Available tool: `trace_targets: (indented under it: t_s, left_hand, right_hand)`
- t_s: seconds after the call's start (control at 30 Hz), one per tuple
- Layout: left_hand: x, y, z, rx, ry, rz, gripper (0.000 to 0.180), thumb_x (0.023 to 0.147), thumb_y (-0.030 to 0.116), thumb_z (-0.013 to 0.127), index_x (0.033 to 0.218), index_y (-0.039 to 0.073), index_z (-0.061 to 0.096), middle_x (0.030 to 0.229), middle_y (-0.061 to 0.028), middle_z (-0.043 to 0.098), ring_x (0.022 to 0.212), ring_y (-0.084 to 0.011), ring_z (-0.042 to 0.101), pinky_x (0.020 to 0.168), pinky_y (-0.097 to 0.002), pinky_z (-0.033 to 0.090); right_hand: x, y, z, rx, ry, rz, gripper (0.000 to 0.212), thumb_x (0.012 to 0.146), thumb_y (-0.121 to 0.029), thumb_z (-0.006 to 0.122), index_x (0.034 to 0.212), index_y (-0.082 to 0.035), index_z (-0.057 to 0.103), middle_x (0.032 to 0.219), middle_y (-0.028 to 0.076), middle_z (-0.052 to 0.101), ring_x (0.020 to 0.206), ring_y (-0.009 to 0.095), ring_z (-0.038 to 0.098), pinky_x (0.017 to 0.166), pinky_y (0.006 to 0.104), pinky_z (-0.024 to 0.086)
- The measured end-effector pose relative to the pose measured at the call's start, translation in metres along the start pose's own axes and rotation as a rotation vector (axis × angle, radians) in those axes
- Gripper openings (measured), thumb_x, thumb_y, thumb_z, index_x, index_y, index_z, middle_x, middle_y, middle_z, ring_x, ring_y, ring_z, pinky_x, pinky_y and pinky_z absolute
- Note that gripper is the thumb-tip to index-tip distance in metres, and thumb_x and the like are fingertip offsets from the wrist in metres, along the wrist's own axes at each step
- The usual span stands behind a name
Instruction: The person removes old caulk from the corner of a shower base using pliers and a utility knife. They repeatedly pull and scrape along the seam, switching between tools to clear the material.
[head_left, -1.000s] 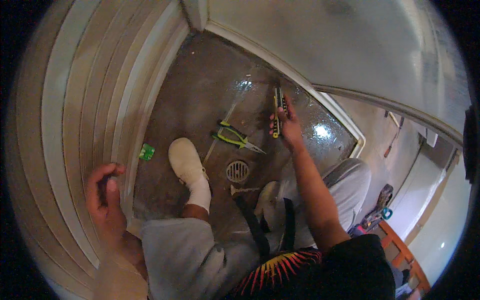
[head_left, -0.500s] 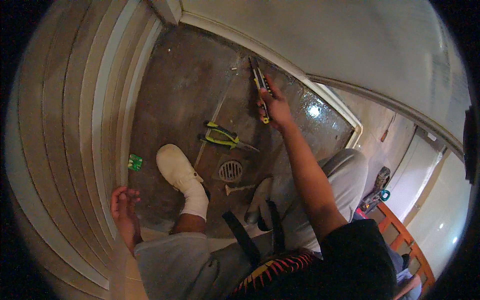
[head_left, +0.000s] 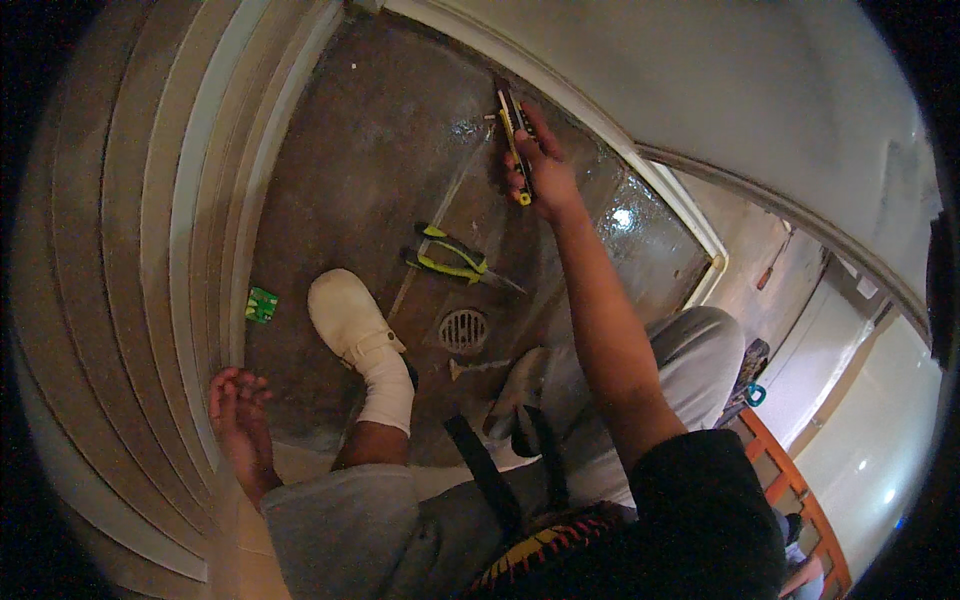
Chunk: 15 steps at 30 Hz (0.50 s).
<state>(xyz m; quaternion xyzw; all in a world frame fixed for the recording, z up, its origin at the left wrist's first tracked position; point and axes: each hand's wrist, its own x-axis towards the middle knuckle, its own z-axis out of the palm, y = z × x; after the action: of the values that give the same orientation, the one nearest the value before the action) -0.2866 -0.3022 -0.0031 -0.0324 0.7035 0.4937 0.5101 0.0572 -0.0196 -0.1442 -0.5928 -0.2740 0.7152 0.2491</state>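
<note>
Bare brown floor (head_left: 360, 170) fills the middle of the frame, hemmed by pale moulded trim (head_left: 150, 250) on the left and a white curved wall (head_left: 720, 90) at upper right. Nearest, at lower left, the left hand (head_left: 235, 420) rests open against the trim, fingers spread, gripping nothing. Just right of it a white shoe (head_left: 345, 320) stands on the floor, with a small green item (head_left: 262, 304) to its left. A round floor drain (head_left: 463, 330) lies right of the shoe, and yellow-handled pliers (head_left: 455, 258) lie above it. Farthest, at upper centre, the right hand (head_left: 540, 165) is clenched around a yellow and black utility knife (head_left: 514, 130), its tip toward the wall's base.
</note>
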Motion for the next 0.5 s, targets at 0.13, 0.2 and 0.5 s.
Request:
trace_targets:
  t_s: [0.13,0.2,0.5]
  left_hand:
    - [-0.002,0.002,0.005,0.015,0.043,-0.007,0.026,0.088,0.025,0.054,0.105,0.006,0.051,0.088,-0.0050,0.056,0.085,-0.0184,0.055,0.072,-0.0315,0.043]
    - [-0.002,-0.002,-0.003,0.002,-0.026,0.020,0.026,0.088,0.024,0.054,0.106,0.006,0.051,0.089,-0.0053,0.056,0.085,-0.0184,0.055,0.073,-0.0311,0.042]
    - [0.001,-0.004,0.005,-0.039,0.038,-0.022,0.024,0.087,0.023,0.055,0.105,0.007,0.052,0.090,-0.0051,0.056,0.085,-0.0189,0.055,0.073,-0.0313,0.042]
  right_hand:
    - [-0.007,0.004,0.000,-0.122,0.035,-0.024,0.047,0.092,-0.023,0.048,0.136,-0.025,0.032,0.065,0.004,0.049,0.043,0.011,0.042,0.038,0.0262,0.038]
    - [0.002,0.012,0.002,-0.193,0.057,-0.092,0.047,0.091,-0.023,0.050,0.135,-0.022,0.034,0.064,0.003,0.050,0.044,0.012,0.043,0.038,0.0274,0.039]
    - [-0.009,0.004,0.022,-0.088,0.096,-0.014,0.047,0.090,-0.020,0.052,0.134,-0.020,0.037,0.063,0.004,0.051,0.044,0.012,0.043,0.037,0.0276,0.038]
